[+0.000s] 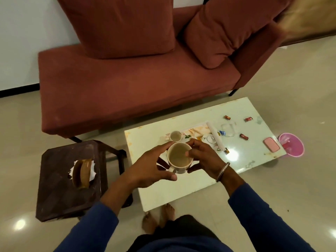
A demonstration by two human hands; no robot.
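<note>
You're cupping the stained white ceramic mug (179, 158) at centre frame, left grip (150, 168) and right grip (205, 157) both wrapping it; hold it level over the pale glossy table (163, 193).

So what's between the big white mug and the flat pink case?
In the head view: the right hand on the big white mug, then the end of a white rolled tube, then bare tabletop before the flat pink case.

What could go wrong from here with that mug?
1. The right hand has a fingertip over the mug rim and the left hand curls round its side; the grip looks light, so it might tip.
2. The small cup stands just behind on the table; a forward move could knock it.
</note>
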